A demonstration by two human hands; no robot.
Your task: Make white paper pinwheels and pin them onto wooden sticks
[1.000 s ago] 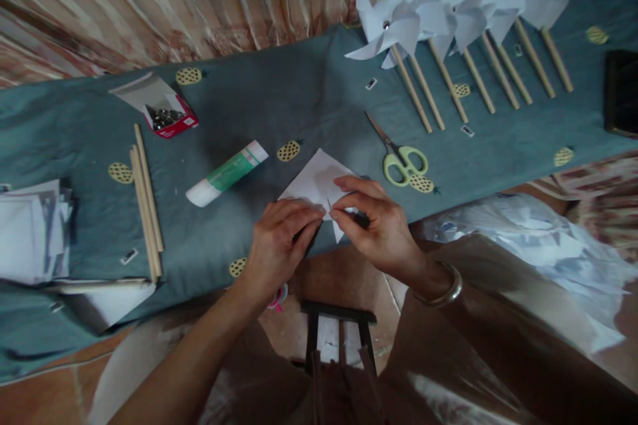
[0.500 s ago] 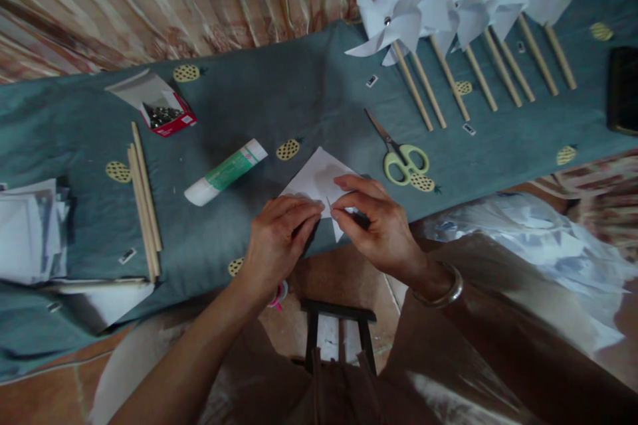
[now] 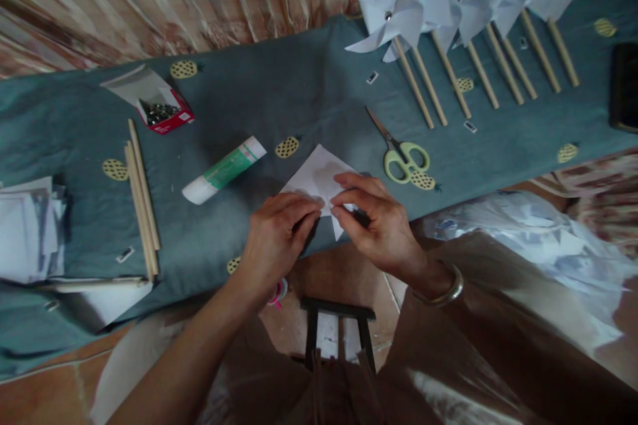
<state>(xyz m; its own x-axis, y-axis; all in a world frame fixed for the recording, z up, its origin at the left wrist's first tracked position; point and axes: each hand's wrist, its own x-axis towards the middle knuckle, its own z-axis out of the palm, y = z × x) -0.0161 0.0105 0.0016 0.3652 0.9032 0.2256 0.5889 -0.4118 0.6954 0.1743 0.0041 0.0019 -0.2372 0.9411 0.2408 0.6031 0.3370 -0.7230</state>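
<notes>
A white sheet of paper [image 3: 319, 169], cut into with a loose pointed flap, lies at the table's front edge between my hands. My left hand [image 3: 282, 226] is closed in a pinch on the paper's near left part. From the other side my right hand [image 3: 371, 216] pinches a thin upright edge of the same paper between thumb and forefinger; its other fingers are curled. The fingertips of both hands almost meet. Green-handled scissors [image 3: 406, 161] lie just beyond my right hand, blades pointing away. A green and white glue tube [image 3: 224, 170] rests to the left of the paper.
Several white paper pinwheels [image 3: 393, 13] on wooden sticks lie at the back right. An open red box [image 3: 169, 121] of metal pins is at the back left. Wooden sticks [image 3: 139, 206] and a paper stack [image 3: 30, 232] lie left. A plastic bag [image 3: 543, 246] is below right.
Both hands keep their pinch on the paper, with only a slight shift of the fingers. The whole view has moved a little; nothing on the table has been moved.
</notes>
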